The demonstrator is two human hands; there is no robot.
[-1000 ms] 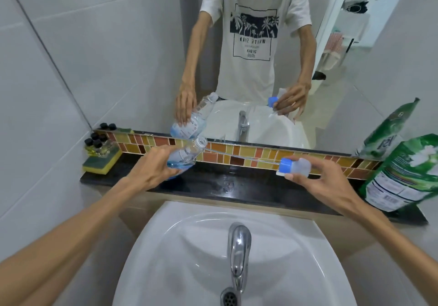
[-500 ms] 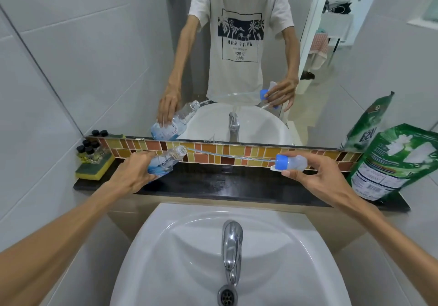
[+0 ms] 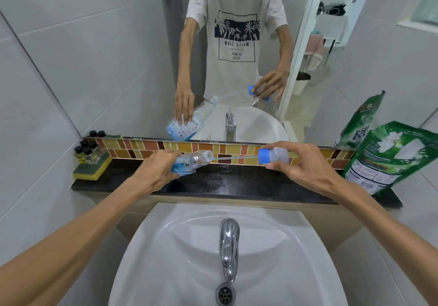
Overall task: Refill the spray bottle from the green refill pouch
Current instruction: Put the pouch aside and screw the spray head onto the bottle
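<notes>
- Washbasin (image 3: 308, 246), white, fills the lower view with a chrome tap (image 3: 228, 241) at its centre; no task item lies in it.
- Surface (image 3: 237, 184), a dark ledge behind the basin under the mirror (image 3: 118, 56), carries the task items.
- Green refill pouch (image 3: 388, 156) stands sealed at the right end of the surface, leaning on the wall, untouched.
- Sponge (image 3: 91, 171) with small dark-capped vials (image 3: 86, 152) sits at the left end.
- Left hand (image 3: 157, 171) is wrapped around the spray bottle (image 3: 193, 163), tilted with its open neck pointing right, above the left half of the surface; a little blue liquid remains.
- Right hand (image 3: 301, 163) pinches the spray head (image 3: 272, 156); its dip tube (image 3: 233, 157) spans to the bottle mouth.
- Step in hand: withdrawing the spray head. Next: free the tube tip, set the head down, stand the bottle upright, open the pouch.
- Change from half a second ago: the hands are further apart and more tube is exposed.
</notes>
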